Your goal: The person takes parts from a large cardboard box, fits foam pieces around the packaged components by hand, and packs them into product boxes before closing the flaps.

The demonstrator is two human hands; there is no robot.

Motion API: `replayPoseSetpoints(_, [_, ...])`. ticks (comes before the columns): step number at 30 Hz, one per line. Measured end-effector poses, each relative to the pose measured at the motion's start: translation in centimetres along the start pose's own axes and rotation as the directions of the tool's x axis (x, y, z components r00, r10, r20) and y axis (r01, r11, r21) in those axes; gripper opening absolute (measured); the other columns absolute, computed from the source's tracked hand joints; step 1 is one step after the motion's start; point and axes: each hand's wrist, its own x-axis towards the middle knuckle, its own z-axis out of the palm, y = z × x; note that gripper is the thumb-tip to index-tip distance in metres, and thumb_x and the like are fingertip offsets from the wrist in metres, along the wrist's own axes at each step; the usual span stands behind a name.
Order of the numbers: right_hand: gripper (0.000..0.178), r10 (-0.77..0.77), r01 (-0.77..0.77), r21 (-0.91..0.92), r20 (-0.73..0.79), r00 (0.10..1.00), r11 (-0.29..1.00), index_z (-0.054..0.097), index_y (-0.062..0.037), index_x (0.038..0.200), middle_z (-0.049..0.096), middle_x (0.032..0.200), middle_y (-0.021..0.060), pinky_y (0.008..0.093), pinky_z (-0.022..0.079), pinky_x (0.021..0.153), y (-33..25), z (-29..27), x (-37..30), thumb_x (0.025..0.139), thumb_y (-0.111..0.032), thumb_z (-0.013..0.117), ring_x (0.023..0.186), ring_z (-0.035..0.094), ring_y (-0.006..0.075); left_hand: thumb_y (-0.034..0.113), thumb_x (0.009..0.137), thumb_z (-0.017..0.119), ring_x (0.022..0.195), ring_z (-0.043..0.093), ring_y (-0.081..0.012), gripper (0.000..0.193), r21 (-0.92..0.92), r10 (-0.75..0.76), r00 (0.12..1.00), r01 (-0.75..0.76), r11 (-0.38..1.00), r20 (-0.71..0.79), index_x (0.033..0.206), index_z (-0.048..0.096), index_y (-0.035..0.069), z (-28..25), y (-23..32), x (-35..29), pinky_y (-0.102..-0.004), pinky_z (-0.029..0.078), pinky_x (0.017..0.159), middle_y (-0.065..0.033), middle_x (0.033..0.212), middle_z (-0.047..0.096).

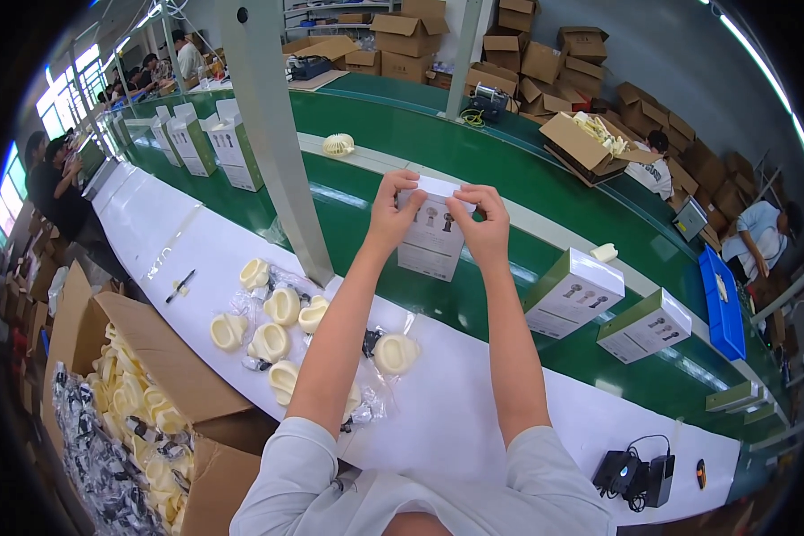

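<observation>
A white product box (430,250) with printed pictures of small appliances stands upright on the green conveyor belt (500,299) in front of me. My left hand (393,210) grips the upper left corner of the box, thumb on the front and fingers on top. At the upper right corner, my right hand (482,225) pinches the edge of the white top flap (437,186) the same way. Below my forearms, several cream plastic parts (269,342) lie on the white table with clear bags (375,397) holding dark pieces.
An open carton (174,357) of cream parts and bagged pieces stands at the left. Boxes with raised flaps (238,147) and closed boxes (573,293) stand along the belt. A metal post (281,134) rises beside my left arm. A black power adapter (621,471) lies right; people (62,183) are farther off.
</observation>
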Motion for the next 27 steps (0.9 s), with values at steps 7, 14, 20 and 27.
replayPoseSetpoints(7, [0.021, -0.282, 0.245, -0.233, -0.141, 0.949, 0.941, 0.066, -0.0063, 0.092, 0.064, 0.102, 0.0121, 0.0325, 0.047, 0.083, 0.1, 0.0, -1.2, 0.072, -0.009, 0.071, 0.096, 0.060, 0.0281, 0.018, 0.089, 0.057, 0.103, 0.047, -0.0195, 0.022, 0.104, 0.171, 0.983, -0.163, 0.981, -0.065, 0.103, 0.045, 0.007, 1.7, -0.2, -1.2, -0.0291, 0.037, 0.091, -0.0108, 0.113, 0.049])
replayPoseSetpoints(14, [0.018, -0.006, 0.005, -0.007, -0.104, 0.995, 1.000, 0.066, -0.0029, 0.094, 0.065, 0.102, 0.0102, 0.0263, 0.047, 0.079, -0.2, -1.8, -1.0, 0.077, -0.007, 0.069, 0.092, 0.059, 0.0177, 0.016, 0.089, 0.055, 0.107, 0.044, -0.0193, 0.020, -0.001, -0.002, 0.997, 0.002, 1.000, -0.083, 0.103, 0.043, 0.007, 3.5, 1.4, -1.7, -0.0303, 0.033, 0.095, -0.0104, 0.117, 0.047])
replayPoseSetpoints(20, [0.015, 0.207, -0.199, 0.114, -0.065, 0.976, 0.973, 0.068, -0.0007, 0.090, 0.064, 0.103, 0.0138, 0.0270, 0.046, 0.083, 0.4, -3.0, -1.1, 0.076, -0.008, 0.069, 0.095, 0.060, 0.0173, 0.013, 0.088, 0.056, 0.107, 0.044, -0.0189, 0.021, -0.020, 0.021, 0.998, -0.022, 1.000, -0.058, 0.104, 0.043, 0.007, 4.3, 1.4, -1.6, -0.0304, 0.034, 0.094, -0.0102, 0.117, 0.047])
replayPoseSetpoints(27, [0.013, -0.246, 0.235, -0.181, -0.039, 0.969, 0.955, 0.065, -0.0026, 0.093, 0.062, 0.109, 0.0099, 0.0252, 0.047, 0.076, 1.8, -4.7, -3.1, 0.081, -0.007, 0.066, 0.090, 0.058, 0.0147, 0.003, 0.080, 0.059, 0.105, 0.049, -0.0234, 0.022, 0.123, 0.080, 0.950, -0.122, 0.985, 0.301, 0.099, 0.048, 0.006, 2.4, 2.2, -1.4, -0.0318, 0.040, 0.089, -0.0128, 0.117, 0.047])
